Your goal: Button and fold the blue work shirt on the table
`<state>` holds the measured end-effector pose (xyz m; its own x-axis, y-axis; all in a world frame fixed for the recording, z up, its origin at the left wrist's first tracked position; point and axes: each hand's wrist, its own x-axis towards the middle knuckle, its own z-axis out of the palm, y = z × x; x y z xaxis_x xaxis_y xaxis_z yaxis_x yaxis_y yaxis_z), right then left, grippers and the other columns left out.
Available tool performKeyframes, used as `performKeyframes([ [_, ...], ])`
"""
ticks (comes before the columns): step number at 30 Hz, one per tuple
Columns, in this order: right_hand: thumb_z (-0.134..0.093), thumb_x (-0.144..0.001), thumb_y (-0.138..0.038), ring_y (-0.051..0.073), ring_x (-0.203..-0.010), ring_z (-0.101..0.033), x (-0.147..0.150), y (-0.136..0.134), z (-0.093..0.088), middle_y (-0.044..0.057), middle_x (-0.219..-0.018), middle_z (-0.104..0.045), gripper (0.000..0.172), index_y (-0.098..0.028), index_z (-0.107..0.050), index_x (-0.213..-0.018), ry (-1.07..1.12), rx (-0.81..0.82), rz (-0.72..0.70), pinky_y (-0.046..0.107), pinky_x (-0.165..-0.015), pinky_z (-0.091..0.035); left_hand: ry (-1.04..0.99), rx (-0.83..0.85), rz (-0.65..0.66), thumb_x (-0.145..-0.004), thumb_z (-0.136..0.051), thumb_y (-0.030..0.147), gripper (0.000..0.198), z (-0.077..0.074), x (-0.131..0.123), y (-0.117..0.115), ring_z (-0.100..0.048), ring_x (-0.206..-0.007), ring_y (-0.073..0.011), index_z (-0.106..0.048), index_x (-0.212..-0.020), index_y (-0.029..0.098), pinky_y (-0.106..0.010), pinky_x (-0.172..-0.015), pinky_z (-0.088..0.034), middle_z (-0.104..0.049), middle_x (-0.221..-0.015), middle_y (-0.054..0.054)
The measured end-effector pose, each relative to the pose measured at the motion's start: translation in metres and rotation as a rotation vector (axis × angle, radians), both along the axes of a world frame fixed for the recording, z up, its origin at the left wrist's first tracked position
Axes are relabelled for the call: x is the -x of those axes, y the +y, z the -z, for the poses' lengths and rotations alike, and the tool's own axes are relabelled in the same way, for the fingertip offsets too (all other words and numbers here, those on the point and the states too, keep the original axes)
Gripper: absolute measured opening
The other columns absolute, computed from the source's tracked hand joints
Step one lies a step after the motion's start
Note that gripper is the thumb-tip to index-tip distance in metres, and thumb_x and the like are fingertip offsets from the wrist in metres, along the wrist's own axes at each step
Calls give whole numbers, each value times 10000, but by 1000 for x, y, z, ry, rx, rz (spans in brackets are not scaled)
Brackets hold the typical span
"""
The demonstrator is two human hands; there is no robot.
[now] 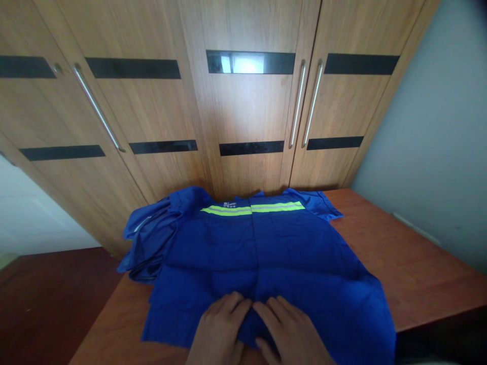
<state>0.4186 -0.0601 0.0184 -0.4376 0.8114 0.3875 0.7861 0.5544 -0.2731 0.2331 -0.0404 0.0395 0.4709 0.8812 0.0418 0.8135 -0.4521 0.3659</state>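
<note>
A blue work shirt [266, 248] with a yellow-green reflective stripe [251, 208] lies spread on a brown wooden table [411, 263]. My left hand [220, 324] and my right hand [289, 329] rest side by side on the shirt's near hem at the middle. Their fingers lie flat and point away from me, pressing on the cloth. The fingertips of the two hands nearly touch. The shirt's left sleeve [152, 238] is bunched up and hangs off the table's left edge.
A wooden wardrobe [243, 111] with long metal handles and dark glass strips stands right behind the table. A grey wall [437, 152] is at the right. Dark red floor [45, 294] shows at the left.
</note>
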Motion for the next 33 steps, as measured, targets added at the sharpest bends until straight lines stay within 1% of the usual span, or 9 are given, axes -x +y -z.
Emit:
performKeyframes([
  [2,-543,-730,-99,203,-839,-636,-3,2,-3,25,-959,-671,442,-251,-546,-1145,91,128,23,305,-736,-509,-32,-9,-31,-559,-426,-4,646,-2,-2,4,-620,-965,-205,-636,-1105,271,-325,-884,-502,-661,-1051,-30],
  [4,-552,-722,-101,189,-831,-628,-5,2,-7,12,-917,-658,388,-248,-561,-1082,179,203,47,293,-733,-505,-66,-19,-53,-550,-416,-12,656,-3,-4,8,-620,-959,-199,-634,-1100,271,-321,-876,-504,-659,-1042,-27],
  [8,-675,-664,-206,236,-880,-614,0,0,-8,42,-972,-649,377,-235,-558,-1021,233,128,91,331,-735,-505,-127,-50,-71,-527,-395,-27,687,-6,-9,16,-620,-971,-190,-628,-1105,265,-325,-887,-501,-657,-1049,-28],
  [16,-473,-786,-62,206,-838,-596,4,7,-4,34,-913,-628,257,-242,-568,-943,261,74,98,323,-749,-470,-142,-103,-88,-610,-430,-19,613,-15,-15,29,-616,-987,-205,-614,-1128,252,-350,-902,-510,-663,-1066,-35],
  [20,-482,-809,-80,181,-804,-590,-3,21,-11,25,-862,-624,199,-230,-585,-889,399,121,126,293,-738,-460,-119,-230,-67,-684,-453,-8,609,-17,-16,21,-576,-1102,-241,-576,-1221,252,-420,-965,-493,-616,-1212,-59],
  [23,-508,-808,-125,159,-717,-574,-6,33,-20,2,-757,-591,112,-216,-571,-789,573,217,146,258,-659,-446,-219,-411,-48,-781,-477,50,532,-18,-20,7,-516,-1204,-265,-546,-1261,267,-459,-1005,-465,-558,-1312,-80],
  [25,-515,-824,-169,148,-680,-562,-7,39,-25,-8,-719,-577,98,-210,-569,-754,686,293,142,246,-631,-434,-330,-479,-22,-821,-488,84,460,-17,-24,-4,-540,-1178,-251,-563,-1230,281,-427,-984,-483,-592,-1263,-81],
  [29,-554,-846,-276,151,-704,-560,-6,45,-29,-11,-720,-585,124,-200,-591,-755,864,408,135,249,-659,-432,-562,-318,-5,-876,-452,140,358,-13,-37,-18,-627,-1037,-196,-618,-1156,289,-321,-887,-537,-667,-1124,-72],
  [33,-599,-837,-361,149,-689,-549,-6,43,-29,-18,-704,-579,183,-196,-607,-759,998,528,91,244,-636,-423,-707,-8,-221,-897,-489,324,268,-3,-45,-15,-650,-1006,-224,-672,-1080,253,-348,-893,-538,-692,-1102,-95],
])
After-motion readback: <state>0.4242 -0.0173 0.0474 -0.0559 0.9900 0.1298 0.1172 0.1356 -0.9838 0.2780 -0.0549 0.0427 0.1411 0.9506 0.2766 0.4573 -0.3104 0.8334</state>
